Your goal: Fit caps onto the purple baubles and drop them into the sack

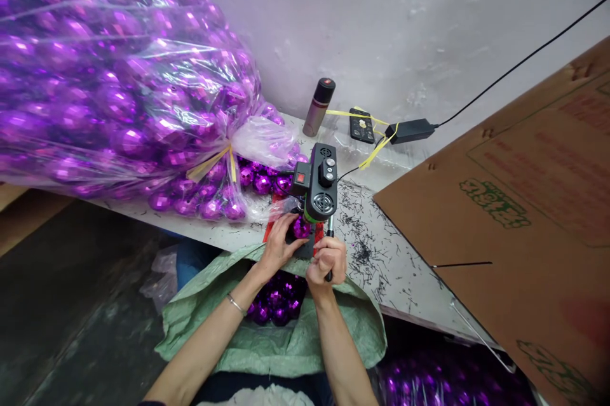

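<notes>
My left hand (280, 247) is closed on a shiny purple faceted ball ornament (301, 227), held between thumb and fingers beneath the head of a small black bench drill press (321, 187). Wrapped round the black-gripped lever (330, 228) at the machine's right side is my right hand (326, 262). The ball's upper part and any drill bit are hidden by the machine's head. Below my hands a green woven sack (343, 323) lies open on my lap, with several purple balls (279, 298) inside.
A large clear bag of purple balls (114, 101) leans at left, tied with yellow ribbon. Behind the machine stand a dark bottle (319, 107), a phone (361, 125) and a black power adapter (410, 131) with its cable. Black shavings (362, 247) litter the table; a cardboard box (515, 215) fills the right.
</notes>
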Motion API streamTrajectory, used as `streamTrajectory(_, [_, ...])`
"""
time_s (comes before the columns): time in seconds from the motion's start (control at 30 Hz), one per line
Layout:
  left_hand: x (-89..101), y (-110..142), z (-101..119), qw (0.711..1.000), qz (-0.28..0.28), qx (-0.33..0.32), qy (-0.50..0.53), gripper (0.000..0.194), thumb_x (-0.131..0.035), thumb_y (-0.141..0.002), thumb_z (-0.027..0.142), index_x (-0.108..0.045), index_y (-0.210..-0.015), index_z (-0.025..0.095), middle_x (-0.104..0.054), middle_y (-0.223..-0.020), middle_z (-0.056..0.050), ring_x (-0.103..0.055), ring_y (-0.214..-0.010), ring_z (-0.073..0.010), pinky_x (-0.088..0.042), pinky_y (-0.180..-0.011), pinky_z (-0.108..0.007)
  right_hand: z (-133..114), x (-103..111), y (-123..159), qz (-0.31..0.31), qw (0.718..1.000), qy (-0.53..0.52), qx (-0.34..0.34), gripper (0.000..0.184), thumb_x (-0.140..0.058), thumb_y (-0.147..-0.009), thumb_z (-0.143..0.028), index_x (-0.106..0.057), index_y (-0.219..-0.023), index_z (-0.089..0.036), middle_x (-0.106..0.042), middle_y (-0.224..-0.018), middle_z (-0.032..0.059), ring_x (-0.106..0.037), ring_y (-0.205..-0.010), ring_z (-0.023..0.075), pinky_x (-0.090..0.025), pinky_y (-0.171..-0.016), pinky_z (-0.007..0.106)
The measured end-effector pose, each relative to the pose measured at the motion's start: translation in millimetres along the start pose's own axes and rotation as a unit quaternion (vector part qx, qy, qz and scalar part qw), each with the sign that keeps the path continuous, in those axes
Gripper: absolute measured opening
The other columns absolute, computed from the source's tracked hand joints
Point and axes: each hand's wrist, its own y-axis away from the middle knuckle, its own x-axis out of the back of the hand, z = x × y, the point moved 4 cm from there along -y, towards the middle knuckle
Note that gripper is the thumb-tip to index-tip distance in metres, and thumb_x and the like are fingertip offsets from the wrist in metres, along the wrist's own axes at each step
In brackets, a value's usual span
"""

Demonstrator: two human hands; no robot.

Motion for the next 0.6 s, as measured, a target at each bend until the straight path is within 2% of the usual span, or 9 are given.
streamTrajectory(0.2, [-1.3, 0, -2, 1.0, 0.007, -0.003, -0.001, 0.053, -0.073, -0.09, 0.043, -0.056, -0.135, 0.022, -0.066, -0.134, -0.015, -0.062, -0.129, -0.0308, -0.049, -0.11, -0.051, 4, -1, 4, -0.017, 1.0, -0.005, 0.021, 0.031, -0.037, -0.104, -0.022, -0.049, -0.075, -0.022, -0.056, -0.075, -0.0013, -0.058, -0.066, 0.0124, -0.049, -0.064, 0.03])
streamTrajectory(0.3, [-1.6, -2, -3, 1.0, 0.006, -0.01, -0.002, 0.053, -0.073, -0.09, 0.042, -0.055, -0.136, 0.022, -0.065, -0.134, -0.015, -0.061, -0.13, -0.0307, -0.05, -0.11, -0.051, -1, -1, -3, -0.02, 1.0, -0.004, 0.02, 0.033, -0.037, -0.103, -0.02, -0.047, -0.071, -0.022, -0.056, -0.074, -0.0017, -0.057, -0.066, 0.0114, -0.048, -0.063, 0.028])
streamTrajectory(0.47, [-0.9, -3, 0, 0.998, 0.017, -0.058, -0.018, 0.054, -0.073, -0.091, 0.037, -0.052, -0.138, 0.021, -0.067, -0.132, -0.015, -0.063, -0.127, -0.0302, -0.052, -0.108, -0.05, -21, 4, -41, -0.016, 0.998, 0.012, -0.06, 0.032, -0.041, -0.101, -0.015, -0.051, -0.071, -0.021, -0.055, -0.069, -0.0012, -0.057, -0.066, 0.0126, -0.045, -0.063, 0.029])
streamTrajectory(0.53, [2.6, 8, 4, 0.995, 0.037, -0.088, -0.036, 0.053, -0.07, -0.093, 0.035, -0.05, -0.14, 0.021, -0.066, -0.132, -0.015, -0.064, -0.127, -0.0297, -0.053, -0.106, -0.049, -27, 6, -56, -0.032, 0.994, 0.008, -0.101, 0.033, -0.042, -0.102, -0.018, -0.05, -0.07, -0.022, -0.054, -0.067, -0.0014, -0.058, -0.068, 0.0133, -0.045, -0.064, 0.029])
streamTrajectory(0.6, [9.2, 29, 10, 0.989, 0.051, -0.121, -0.064, 0.052, -0.064, -0.097, 0.033, -0.046, -0.144, 0.021, -0.065, -0.134, -0.016, -0.063, -0.129, -0.0294, -0.053, -0.107, -0.05, -30, 8, -62, -0.046, 0.993, 0.004, -0.111, 0.033, -0.043, -0.102, -0.019, -0.051, -0.07, -0.022, -0.055, -0.068, -0.0014, -0.057, -0.067, 0.0132, -0.044, -0.064, 0.029])
